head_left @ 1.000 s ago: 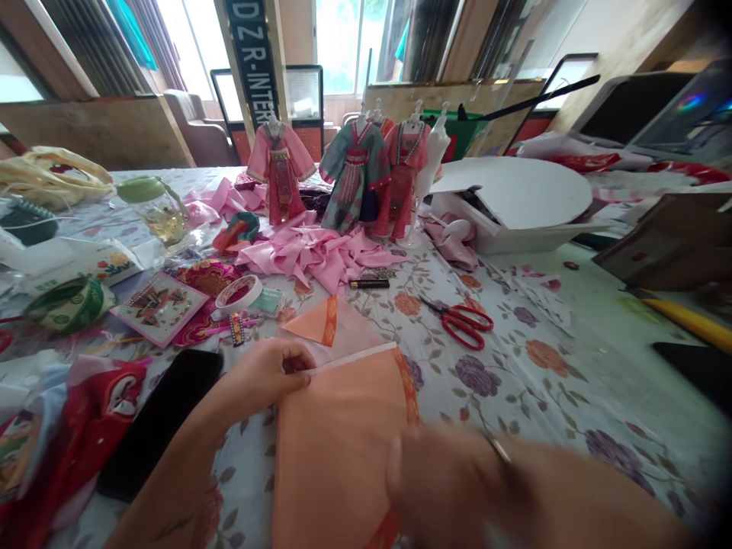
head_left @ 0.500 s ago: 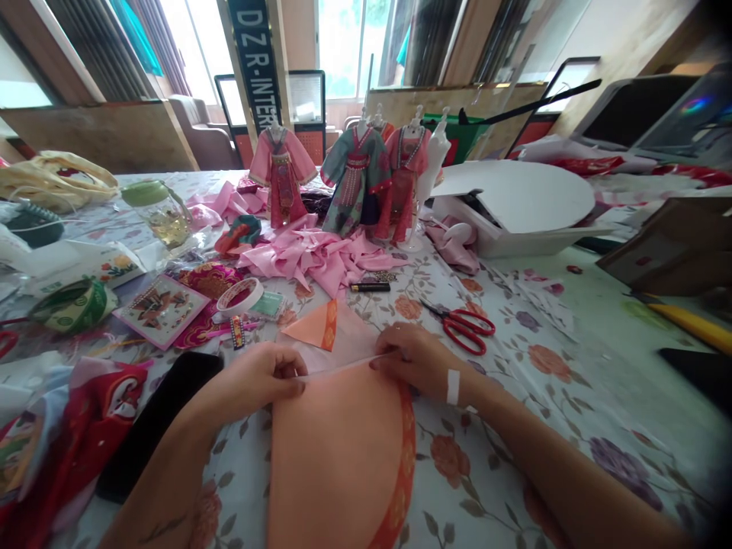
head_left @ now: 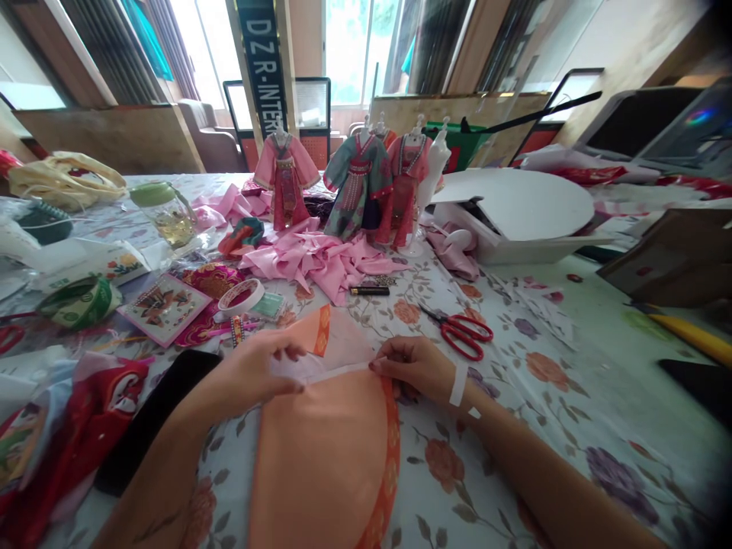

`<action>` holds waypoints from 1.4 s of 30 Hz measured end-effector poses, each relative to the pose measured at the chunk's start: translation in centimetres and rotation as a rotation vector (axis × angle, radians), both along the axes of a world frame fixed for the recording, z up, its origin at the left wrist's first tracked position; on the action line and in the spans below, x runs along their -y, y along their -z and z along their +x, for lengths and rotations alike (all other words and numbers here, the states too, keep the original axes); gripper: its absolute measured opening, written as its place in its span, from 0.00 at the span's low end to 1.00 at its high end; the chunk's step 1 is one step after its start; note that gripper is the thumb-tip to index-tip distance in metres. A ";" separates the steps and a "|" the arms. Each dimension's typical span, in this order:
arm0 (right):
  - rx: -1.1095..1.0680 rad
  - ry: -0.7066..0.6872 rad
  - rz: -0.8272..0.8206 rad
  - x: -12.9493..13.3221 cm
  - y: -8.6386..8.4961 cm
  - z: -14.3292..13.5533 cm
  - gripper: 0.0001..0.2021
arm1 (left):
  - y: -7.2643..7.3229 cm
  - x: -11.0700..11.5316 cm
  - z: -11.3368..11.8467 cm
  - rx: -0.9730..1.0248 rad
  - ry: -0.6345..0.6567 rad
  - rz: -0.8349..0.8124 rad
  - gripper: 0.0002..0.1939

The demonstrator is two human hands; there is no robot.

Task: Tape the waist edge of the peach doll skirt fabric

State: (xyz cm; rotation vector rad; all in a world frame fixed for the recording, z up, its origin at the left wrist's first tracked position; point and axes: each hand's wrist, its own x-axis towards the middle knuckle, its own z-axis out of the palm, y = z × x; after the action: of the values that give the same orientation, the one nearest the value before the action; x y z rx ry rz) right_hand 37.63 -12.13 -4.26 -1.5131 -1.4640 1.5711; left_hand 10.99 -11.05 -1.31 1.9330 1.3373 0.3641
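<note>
A peach cloth [head_left: 325, 450] with a patterned orange border along its right side lies on the flowered tablecloth. Along its top edge runs a whitish strip, and sheer pale fabric [head_left: 348, 335] spreads beyond it. My right hand [head_left: 415, 366] pinches the cloth's top right corner between thumb and fingers; white tape is on the wrist. At the top left edge is my left hand [head_left: 257, 370], thumb and fingers apart, the thumb resting by the strip. A small peach piece with an orange edge [head_left: 321, 332] lies just past its fingertips.
Red-handled scissors [head_left: 466, 335] lie right of my right hand. Behind are pink scraps [head_left: 325, 259] and dressed mini mannequins [head_left: 357, 183]. A black phone [head_left: 154, 412], tape roll [head_left: 240, 297] and red cloth [head_left: 108, 412] are at left. A white round board [head_left: 526, 202] stands back right.
My left hand's fingers have spread from their pinch on the cloth edge. The peach cloth has shifted slightly left, and more of the whitish strip shows. My right hand still pinches its corner.
</note>
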 end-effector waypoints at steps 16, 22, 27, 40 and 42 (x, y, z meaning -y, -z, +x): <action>-0.136 0.065 0.183 1.3 0.0 0.1 0.17 | 2.5 0.8 8.1 0.456 0.029 -0.073 0.12; -0.093 0.034 0.275 1.5 0.4 -0.3 0.13 | 3.1 1.4 7.8 0.577 0.013 -0.079 0.10; -0.120 -0.011 0.286 1.8 0.1 -0.4 0.12 | 2.9 1.7 8.1 0.588 -0.036 -0.032 0.06; -0.142 -0.035 0.305 1.9 -0.3 -0.5 0.15 | 3.3 1.5 7.9 0.661 -0.053 -0.125 0.09; -0.126 -0.034 0.288 2.0 -0.4 -0.5 0.16 | 3.3 1.5 8.0 0.650 -0.060 -0.124 0.09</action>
State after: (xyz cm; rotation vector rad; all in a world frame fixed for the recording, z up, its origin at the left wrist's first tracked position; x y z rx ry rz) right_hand 37.14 -14.11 -3.91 -1.2097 -1.5728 1.3782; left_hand 18.96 -12.54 -4.57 1.4840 0.9557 0.8354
